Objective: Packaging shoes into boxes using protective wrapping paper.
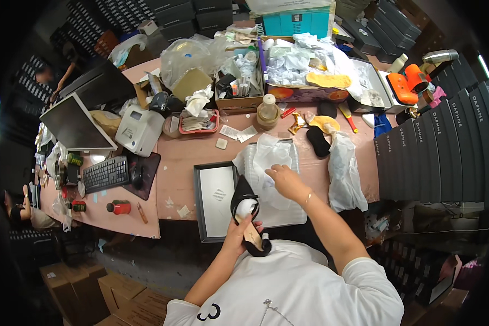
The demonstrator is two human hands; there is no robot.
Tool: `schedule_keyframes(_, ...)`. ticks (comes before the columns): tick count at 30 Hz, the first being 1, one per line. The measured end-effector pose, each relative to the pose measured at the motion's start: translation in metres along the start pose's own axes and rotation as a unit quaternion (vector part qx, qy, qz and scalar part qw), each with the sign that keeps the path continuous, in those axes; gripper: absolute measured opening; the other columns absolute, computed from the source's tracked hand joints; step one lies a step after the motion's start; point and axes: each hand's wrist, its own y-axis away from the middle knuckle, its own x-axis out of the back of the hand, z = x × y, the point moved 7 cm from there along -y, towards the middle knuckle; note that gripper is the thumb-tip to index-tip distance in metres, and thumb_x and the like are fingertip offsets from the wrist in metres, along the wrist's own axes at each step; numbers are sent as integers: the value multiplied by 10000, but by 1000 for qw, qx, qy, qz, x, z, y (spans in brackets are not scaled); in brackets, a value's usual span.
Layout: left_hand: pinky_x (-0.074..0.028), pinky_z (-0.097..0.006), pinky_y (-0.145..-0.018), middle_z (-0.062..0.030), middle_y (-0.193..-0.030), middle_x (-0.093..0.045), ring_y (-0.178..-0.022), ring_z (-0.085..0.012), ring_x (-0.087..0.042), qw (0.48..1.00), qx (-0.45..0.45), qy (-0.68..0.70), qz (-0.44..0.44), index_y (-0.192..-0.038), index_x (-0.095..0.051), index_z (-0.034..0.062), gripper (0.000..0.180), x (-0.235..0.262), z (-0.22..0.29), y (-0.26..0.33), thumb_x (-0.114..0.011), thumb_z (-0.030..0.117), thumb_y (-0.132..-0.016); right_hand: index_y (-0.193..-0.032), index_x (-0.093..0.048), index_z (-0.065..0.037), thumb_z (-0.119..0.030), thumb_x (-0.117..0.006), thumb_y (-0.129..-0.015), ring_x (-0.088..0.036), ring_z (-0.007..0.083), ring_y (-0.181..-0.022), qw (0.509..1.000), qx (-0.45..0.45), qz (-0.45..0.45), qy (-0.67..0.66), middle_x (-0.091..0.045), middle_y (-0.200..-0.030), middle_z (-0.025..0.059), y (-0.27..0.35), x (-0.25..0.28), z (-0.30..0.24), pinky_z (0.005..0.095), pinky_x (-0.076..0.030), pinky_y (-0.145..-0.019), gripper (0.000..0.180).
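My left hand point(234, 237) grips a black pointed-toe shoe point(243, 189) around its middle, toe pointing away from me. White stuffing shows inside the toe part, and a strap end lies near the heel. Beside it, a dark-rimmed shoebox part point(199, 204) with a white inside lies at the table's front edge. Just right of that is white tissue paper point(266, 149), spread over what looks like a tray of clear wrap. My right hand point(289, 183) is over this paper, fingers pinched together on it; their tips are partly hidden. A white wrapped bundle point(345, 174) lies to the right.
Stacked dark shoeboxes point(434, 146) wall off the right side. Open cartons of crumpled paper point(304, 65) stand at the back, near a glue-type bottle point(268, 111). A monitor point(77, 122), label printer point(138, 130) and keyboard point(106, 174) occupy the left.
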Motion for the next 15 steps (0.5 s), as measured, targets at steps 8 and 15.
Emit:
schedule_keyframes(8, -570, -365, -670, -97, -1000, -575, -794, -231, -655, 998, 28, 48, 11, -1211, -430, 102, 444, 16, -4, -9, -575, 406, -921, -945, -632, -84, -131, -643, -743, -583, 273, -927, 990, 131, 47, -38, -599, -974, 89, 14, 14, -45, 350, -462, -785, 207)
schedule_keyframes(15, -549, -324, -674, -79, -930, -576, -762, -174, -622, 997, -69, -17, -36, -1202, -452, 92, 445, -20, 6, -4, -610, 383, -904, -831, -566, -75, -157, -680, -701, -589, 258, -793, 971, 207, 107, -54, -536, -834, 81, 40, 16, -93, 374, -473, -681, 192)
